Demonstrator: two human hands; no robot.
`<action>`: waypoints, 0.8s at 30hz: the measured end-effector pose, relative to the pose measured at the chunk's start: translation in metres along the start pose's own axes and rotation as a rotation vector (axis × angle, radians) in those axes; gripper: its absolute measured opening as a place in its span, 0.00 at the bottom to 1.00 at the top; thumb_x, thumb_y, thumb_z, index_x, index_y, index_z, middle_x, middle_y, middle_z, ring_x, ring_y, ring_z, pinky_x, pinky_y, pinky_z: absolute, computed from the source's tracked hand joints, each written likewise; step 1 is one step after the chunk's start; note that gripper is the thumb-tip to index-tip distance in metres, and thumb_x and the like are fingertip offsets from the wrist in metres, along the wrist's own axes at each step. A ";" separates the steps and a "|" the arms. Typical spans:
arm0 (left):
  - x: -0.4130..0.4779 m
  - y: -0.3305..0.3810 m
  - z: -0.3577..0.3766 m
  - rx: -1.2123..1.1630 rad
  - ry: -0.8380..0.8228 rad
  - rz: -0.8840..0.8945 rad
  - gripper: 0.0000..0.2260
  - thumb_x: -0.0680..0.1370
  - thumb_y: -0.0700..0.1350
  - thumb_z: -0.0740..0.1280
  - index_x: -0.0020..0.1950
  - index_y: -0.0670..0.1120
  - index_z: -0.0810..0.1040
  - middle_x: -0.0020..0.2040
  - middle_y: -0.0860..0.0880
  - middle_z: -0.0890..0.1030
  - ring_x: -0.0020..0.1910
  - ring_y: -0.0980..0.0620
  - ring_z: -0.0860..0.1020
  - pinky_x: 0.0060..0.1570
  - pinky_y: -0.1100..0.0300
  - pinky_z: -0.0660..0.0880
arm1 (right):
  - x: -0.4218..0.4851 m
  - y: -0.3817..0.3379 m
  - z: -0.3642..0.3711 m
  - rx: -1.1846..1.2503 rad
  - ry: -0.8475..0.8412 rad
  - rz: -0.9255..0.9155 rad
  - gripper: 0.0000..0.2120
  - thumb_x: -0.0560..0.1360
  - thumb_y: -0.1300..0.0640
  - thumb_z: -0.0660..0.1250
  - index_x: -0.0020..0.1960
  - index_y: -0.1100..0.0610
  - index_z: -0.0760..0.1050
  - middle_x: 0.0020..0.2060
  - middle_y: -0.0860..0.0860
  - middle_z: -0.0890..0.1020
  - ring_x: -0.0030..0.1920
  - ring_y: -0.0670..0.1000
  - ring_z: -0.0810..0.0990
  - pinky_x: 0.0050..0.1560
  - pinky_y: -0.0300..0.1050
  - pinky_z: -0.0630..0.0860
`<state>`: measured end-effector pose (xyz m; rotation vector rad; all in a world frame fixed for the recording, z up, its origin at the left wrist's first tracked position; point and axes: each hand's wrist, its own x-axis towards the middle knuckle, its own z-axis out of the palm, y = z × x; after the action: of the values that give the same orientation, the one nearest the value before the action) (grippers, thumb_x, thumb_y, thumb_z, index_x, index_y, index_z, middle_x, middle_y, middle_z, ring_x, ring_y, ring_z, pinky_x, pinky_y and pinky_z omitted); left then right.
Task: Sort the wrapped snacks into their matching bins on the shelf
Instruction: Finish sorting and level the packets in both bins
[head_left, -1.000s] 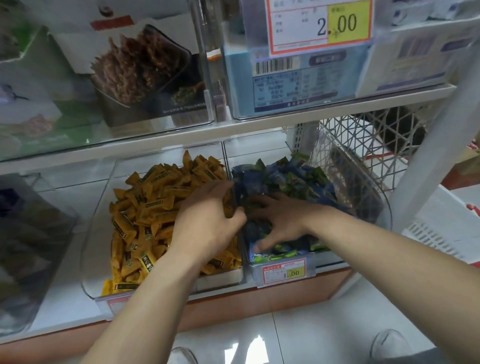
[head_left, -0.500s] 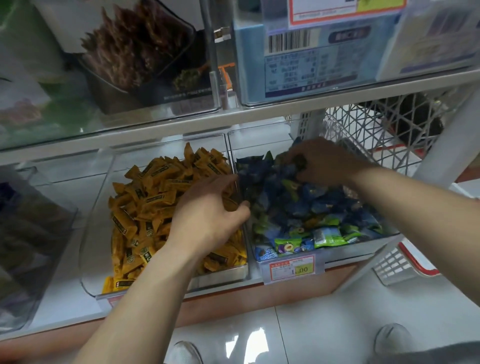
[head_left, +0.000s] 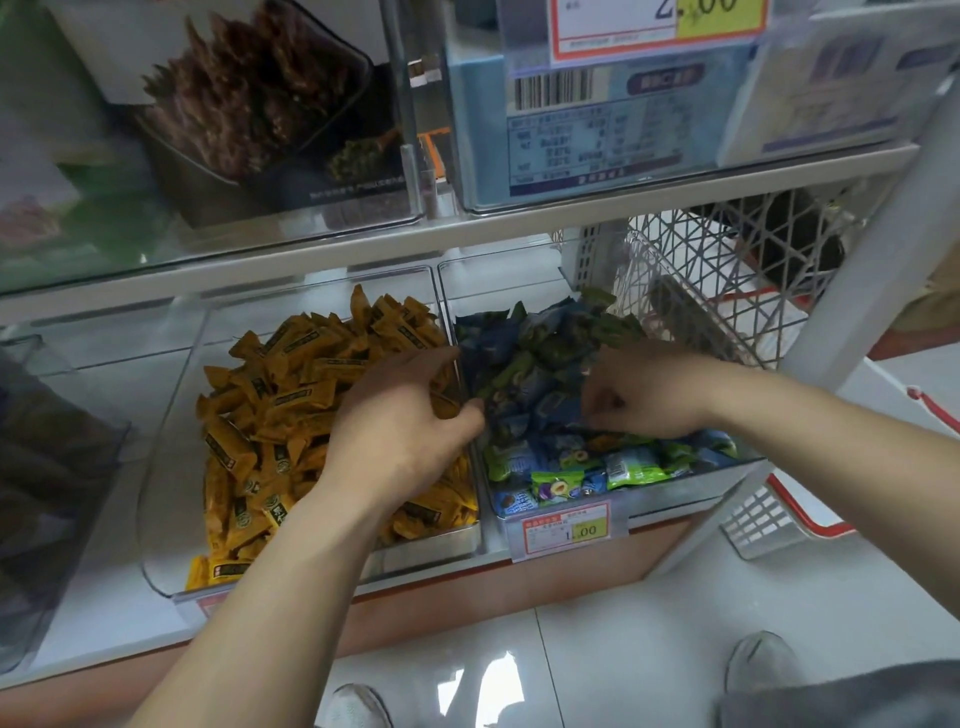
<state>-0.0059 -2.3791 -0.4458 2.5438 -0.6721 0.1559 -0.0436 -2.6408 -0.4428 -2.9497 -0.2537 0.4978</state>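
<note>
The yellow snacks (head_left: 291, 395) fill the clear bin (head_left: 171, 493) beneath and to the left of the left grip (head_left: 400, 431). The blue and green snacks (head_left: 545, 364) fill the neighbouring bin (head_left: 691, 480), under and around the right grip (head_left: 644, 397). The left grip bends over the yellow pile, right against the wall the two bins share. The right grip is curled low in the blue and green heap. Whether either one clasps a wrapper I cannot tell, because the fingers cover what lies beneath them.

With the left grip working so close to the shared wall, a yellow piece could be nudged over into the wrong pile. Wrappers heaped at the front edge below the right grip could slide off the shelf (head_left: 104, 613).

The price tag (head_left: 566, 530) below the right grip is only partly legible. The white basket (head_left: 727, 291) beyond that grip does not show its contents through the mesh.
</note>
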 end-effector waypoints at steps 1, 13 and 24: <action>0.000 0.000 0.000 -0.001 0.000 0.002 0.27 0.73 0.61 0.68 0.71 0.57 0.71 0.67 0.52 0.76 0.65 0.48 0.73 0.56 0.58 0.72 | 0.000 0.001 0.002 -0.112 -0.052 0.026 0.10 0.78 0.46 0.63 0.50 0.45 0.82 0.44 0.43 0.84 0.46 0.49 0.82 0.48 0.46 0.80; -0.003 0.000 0.000 0.006 0.014 0.035 0.27 0.74 0.62 0.67 0.71 0.55 0.71 0.66 0.52 0.77 0.64 0.48 0.73 0.56 0.57 0.71 | 0.007 -0.003 0.024 0.005 -0.147 0.198 0.16 0.72 0.45 0.71 0.48 0.58 0.82 0.44 0.55 0.85 0.44 0.56 0.83 0.39 0.45 0.76; -0.005 0.006 0.001 0.003 0.014 0.009 0.26 0.74 0.61 0.67 0.70 0.54 0.72 0.65 0.50 0.78 0.63 0.48 0.74 0.54 0.59 0.71 | -0.004 -0.010 0.015 0.177 0.020 0.224 0.11 0.72 0.46 0.73 0.53 0.48 0.83 0.47 0.46 0.83 0.48 0.50 0.81 0.43 0.43 0.78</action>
<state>-0.0127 -2.3819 -0.4452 2.5406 -0.6780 0.1776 -0.0533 -2.6296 -0.4539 -2.8210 0.1192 0.4889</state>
